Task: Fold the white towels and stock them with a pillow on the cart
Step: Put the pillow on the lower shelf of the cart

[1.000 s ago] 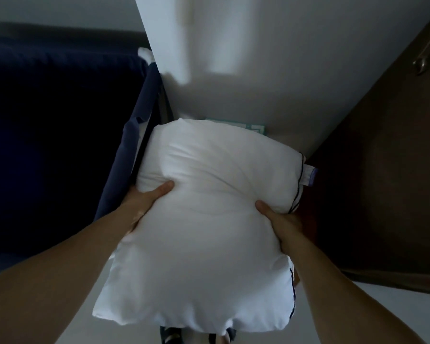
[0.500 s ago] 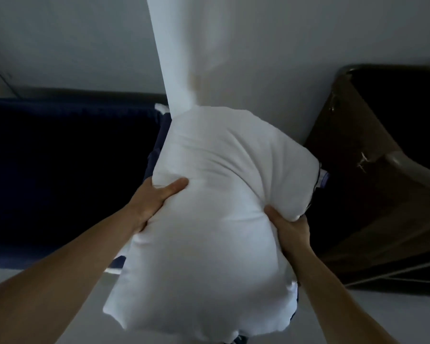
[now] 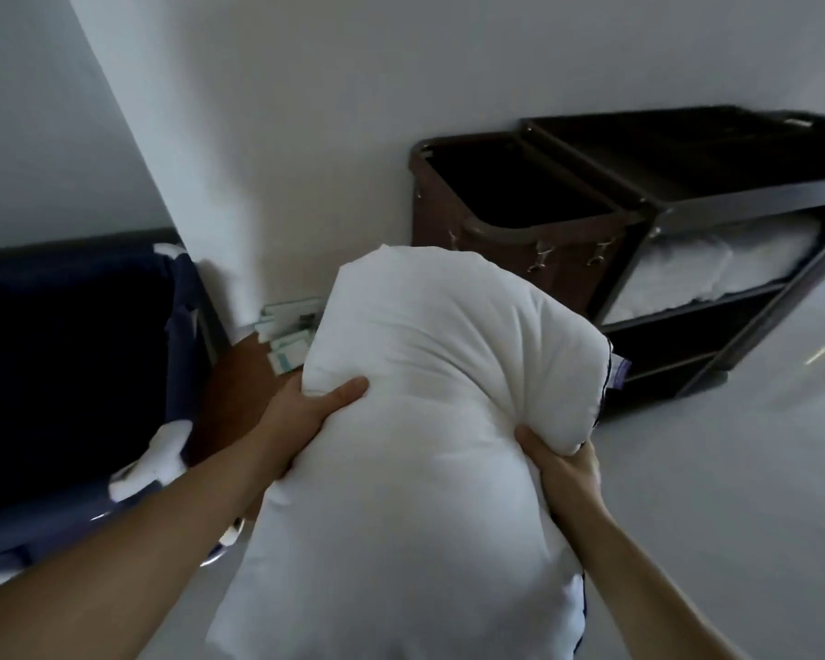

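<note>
I hold a plump white pillow (image 3: 429, 421) in front of me with both hands. My left hand (image 3: 306, 407) grips its left side, thumb pressed into the top. My right hand (image 3: 560, 464) grips a bunched fold on its right side. A dark housekeeping cart (image 3: 715, 197) stands against the wall at the upper right. White folded linen (image 3: 715, 264) lies on its upper shelf. The cart's lower shelves look dark and I cannot tell what they hold.
A brown linen bag (image 3: 520, 231) hangs on the cart's left end. A bed with dark blue cover (image 3: 67, 354) fills the left. Small white and green packets (image 3: 287, 331) lie on a brown surface (image 3: 239, 397) by the wall. Pale floor spreads at the right.
The view has swung right and up, bringing the whole cart and its shelves into sight. Both hands keep their grip on the pillow, which now sits lower left of the cart.
</note>
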{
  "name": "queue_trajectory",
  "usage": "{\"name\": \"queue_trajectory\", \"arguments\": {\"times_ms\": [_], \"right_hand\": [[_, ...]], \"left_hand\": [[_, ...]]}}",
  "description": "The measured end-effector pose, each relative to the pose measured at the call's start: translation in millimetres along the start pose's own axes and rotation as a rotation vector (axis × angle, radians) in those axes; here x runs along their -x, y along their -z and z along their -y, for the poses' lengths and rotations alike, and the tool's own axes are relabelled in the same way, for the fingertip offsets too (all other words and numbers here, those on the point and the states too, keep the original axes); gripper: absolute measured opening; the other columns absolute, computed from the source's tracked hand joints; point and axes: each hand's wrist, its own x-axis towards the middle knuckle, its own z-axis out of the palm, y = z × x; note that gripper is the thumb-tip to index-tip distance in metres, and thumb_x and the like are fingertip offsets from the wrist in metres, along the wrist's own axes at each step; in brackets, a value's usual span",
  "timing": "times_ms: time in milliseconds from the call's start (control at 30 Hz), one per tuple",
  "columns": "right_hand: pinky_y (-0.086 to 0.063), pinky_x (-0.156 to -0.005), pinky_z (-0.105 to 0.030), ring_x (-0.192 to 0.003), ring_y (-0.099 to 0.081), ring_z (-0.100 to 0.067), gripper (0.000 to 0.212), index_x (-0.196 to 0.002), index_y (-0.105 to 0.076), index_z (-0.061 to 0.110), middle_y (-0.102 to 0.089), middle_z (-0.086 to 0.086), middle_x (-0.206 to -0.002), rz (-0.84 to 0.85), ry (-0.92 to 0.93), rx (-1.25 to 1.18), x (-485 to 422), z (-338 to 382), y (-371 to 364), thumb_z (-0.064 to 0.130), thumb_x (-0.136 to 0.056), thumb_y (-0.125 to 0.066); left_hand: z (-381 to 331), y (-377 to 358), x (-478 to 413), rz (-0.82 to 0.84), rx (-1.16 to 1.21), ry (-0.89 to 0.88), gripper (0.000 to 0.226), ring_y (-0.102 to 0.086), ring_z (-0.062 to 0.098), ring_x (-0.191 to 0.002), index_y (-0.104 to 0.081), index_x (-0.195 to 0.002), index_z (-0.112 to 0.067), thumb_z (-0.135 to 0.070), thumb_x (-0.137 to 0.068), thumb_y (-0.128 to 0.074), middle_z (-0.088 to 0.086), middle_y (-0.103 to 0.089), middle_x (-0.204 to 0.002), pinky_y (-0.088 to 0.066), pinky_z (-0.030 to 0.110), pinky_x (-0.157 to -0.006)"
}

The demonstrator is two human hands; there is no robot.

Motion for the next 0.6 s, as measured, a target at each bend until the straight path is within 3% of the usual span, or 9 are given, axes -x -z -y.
{"name": "queue_trajectory", "arguments": {"times_ms": [133,300,400,500,600], "right_hand": [[-0.045,-0.062,-0.021,-0.081,-0.06,-0.003,0.047,-0.107,-0.061,0.026,-0.068,0.006,-0.098,-0.092,0.019,-0.042,-8,-5,90,0.019,-0.071,-0.09],[-0.053,-0.092,-0.05,-0.102,-0.064,-0.031,0.061,-0.121,-0.058,0.02,-0.067,-0.008,-0.113,-0.189,-0.036,-0.078,-50,-20,227,0.024,-0.07,-0.09],[-0.052,-0.088,-0.044,-0.097,-0.063,-0.028,0.06,-0.115,-0.055,0.023,-0.066,-0.006,-0.108,-0.265,-0.039,-0.053,-79,-23,307,0.028,-0.067,-0.092],[-0.049,-0.081,-0.038,-0.09,-0.062,-0.02,0.068,-0.11,-0.053,0.029,-0.065,0.001,-0.101,-0.303,-0.009,-0.01,-111,-18,372,0.037,-0.056,-0.094],[-0.051,-0.09,-0.045,-0.1,-0.061,-0.029,0.063,-0.115,-0.055,0.024,-0.066,-0.006,-0.108,-0.276,0.004,0.06,-150,-16,409,0.031,-0.066,-0.093]], "left_hand": [[-1,-88,11,0.146,0.016,-0.01,0.075,-0.074,0.017,-0.094,-0.069,-0.114,-0.035,-0.066,-0.049,-0.092,-0.008,-0.076,-0.105,-0.059,0.039,-0.08],[-4,-237,18,0.244,0.013,-0.021,0.08,-0.075,0.02,-0.092,-0.072,-0.111,-0.027,-0.064,-0.044,-0.093,-0.002,-0.077,-0.103,-0.06,0.039,-0.078],[-3,-327,25,0.32,0.004,-0.022,0.086,-0.074,0.018,-0.094,-0.069,-0.116,-0.026,-0.067,-0.044,-0.09,-0.004,-0.076,-0.105,-0.06,0.033,-0.077],[8,-400,29,0.394,0.066,0.011,0.084,-0.071,0.024,-0.103,-0.066,-0.123,-0.021,-0.058,-0.051,-0.09,0.001,-0.074,-0.113,-0.056,0.045,-0.093],[22,-448,23,0.412,0.119,0.053,0.086,-0.071,0.024,-0.106,-0.062,-0.128,-0.022,-0.055,-0.054,-0.09,0.002,-0.073,-0.116,-0.054,0.048,-0.097]]}}
